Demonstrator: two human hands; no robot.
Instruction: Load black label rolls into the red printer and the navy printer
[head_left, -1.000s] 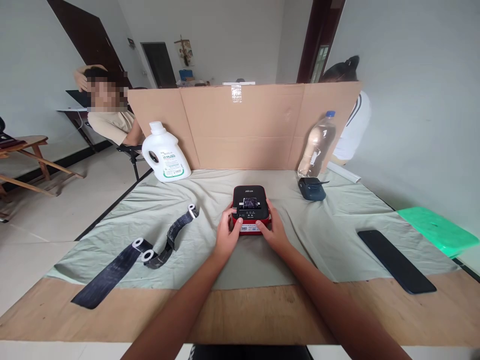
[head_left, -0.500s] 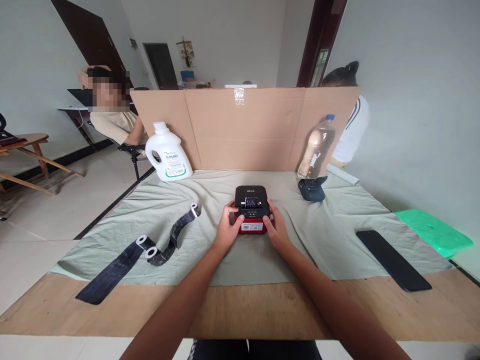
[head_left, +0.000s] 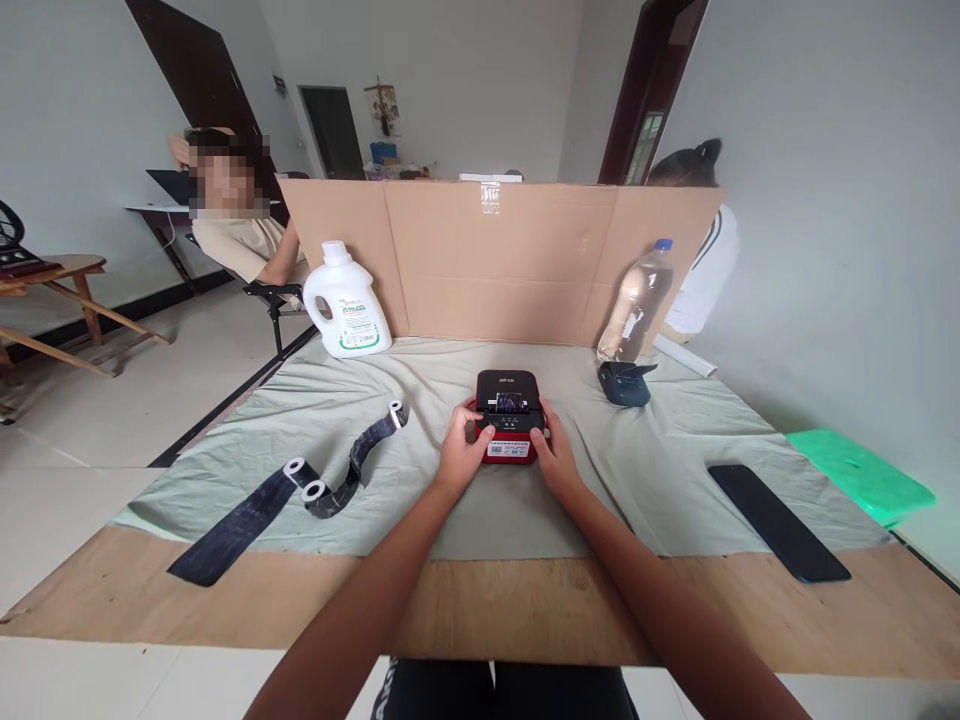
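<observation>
A small black-and-red label printer (head_left: 508, 391) rests on the green cloth in the middle of the table. A short piece of dark printed paper (head_left: 513, 402) shows at the slot in its top. My left hand (head_left: 463, 445) grips the printer's left side, its thumb on the front corner. On the opposite side my right hand (head_left: 556, 450) holds it in the same way, thumb at the front right corner. The far fingers of both hands are partly hidden by the printer. Left of my hands lie unrolled dark paper strips (head_left: 232, 530) with several small white-cored rolls (head_left: 315, 490).
A white detergent jug (head_left: 349, 305) and a clear bottle (head_left: 637, 300) stand before a cardboard panel (head_left: 495, 265). A small black device (head_left: 624, 385) sits by the bottle. At right lie a black phone-like slab (head_left: 780, 522) and a green stool (head_left: 862, 475). Two people sit beyond the panel.
The head view has shifted slightly, so everything sits a little differently in the picture. Both hands keep their hold on the printer, which stays in place on the cloth.
</observation>
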